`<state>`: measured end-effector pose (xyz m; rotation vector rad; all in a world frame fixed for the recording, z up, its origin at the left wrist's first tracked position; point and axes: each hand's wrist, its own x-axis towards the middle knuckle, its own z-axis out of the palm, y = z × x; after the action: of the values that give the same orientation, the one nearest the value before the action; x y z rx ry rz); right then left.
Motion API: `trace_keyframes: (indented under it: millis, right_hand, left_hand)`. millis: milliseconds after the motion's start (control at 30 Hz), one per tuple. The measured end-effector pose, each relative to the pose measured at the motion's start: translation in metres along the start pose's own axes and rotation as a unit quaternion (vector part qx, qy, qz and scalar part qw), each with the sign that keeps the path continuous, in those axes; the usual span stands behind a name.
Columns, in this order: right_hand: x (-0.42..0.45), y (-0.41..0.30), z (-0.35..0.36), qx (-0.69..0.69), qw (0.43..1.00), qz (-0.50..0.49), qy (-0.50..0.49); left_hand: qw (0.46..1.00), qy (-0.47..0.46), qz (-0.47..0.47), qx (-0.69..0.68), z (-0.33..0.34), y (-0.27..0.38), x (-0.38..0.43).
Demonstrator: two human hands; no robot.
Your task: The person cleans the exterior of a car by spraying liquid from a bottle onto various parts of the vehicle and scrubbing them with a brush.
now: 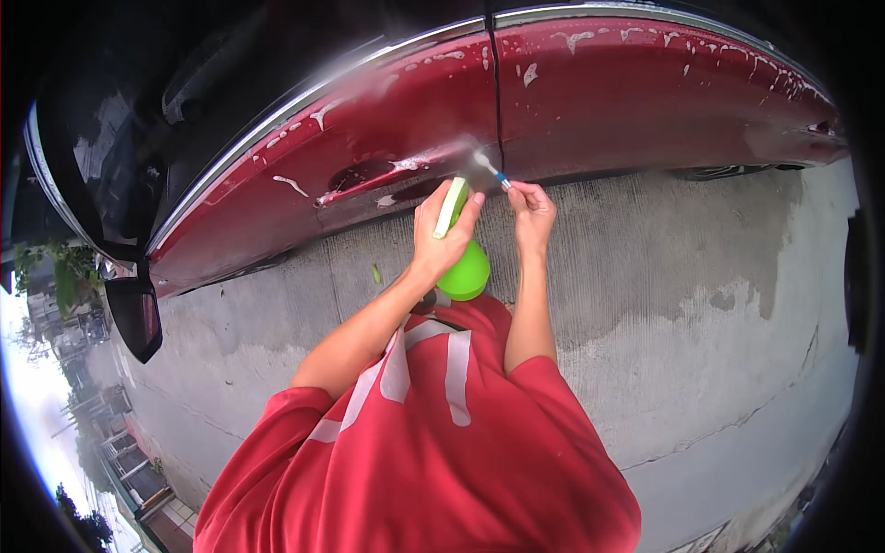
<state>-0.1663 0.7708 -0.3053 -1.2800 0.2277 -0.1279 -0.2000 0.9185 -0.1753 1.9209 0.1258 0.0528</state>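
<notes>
My left hand (439,238) is wrapped around the neck of a bright green spray bottle (467,273) with a pale trigger head (451,207). A fine mist hangs in front of its nozzle. In my right hand (534,216), thumb and fingers pinch the end of a small brush (500,177) with a blue and white handle. The brush's whitish head (480,159) is close to the rear end of the door handle (415,163); whether it touches is unclear. Wet foam lies on the handle and runs down the red car door (429,97).
A door seam (496,90) separates the front door from the rear panel (622,97), which carries foam streaks. Chrome trim (332,79) lines the windows. The side mirror (135,314) juts out at left. Partly wet concrete (657,276) lies below; a green leaf (376,274) is on it.
</notes>
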Motion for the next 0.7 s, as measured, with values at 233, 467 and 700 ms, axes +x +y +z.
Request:
trace_keyframes:
  millis: [233,467,700]
  right_hand:
    - [0.006,-0.112,0.024,-0.367,0.867,-0.336,-0.033]
    - [-0.001,-0.090,0.032,-0.361,0.859,-0.362,0.033]
    - [-0.008,-0.085,0.051,-0.373,0.850,-0.371,0.014]
  left_hand:
    - [0.998,0.015,0.062,0.000,-0.008,-0.012,-0.003]
    - [0.999,0.021,-0.016,0.038,-0.023,-0.029,-0.007]
    - [0.998,0.041,-0.003,0.037,-0.028,-0.049,-0.010]
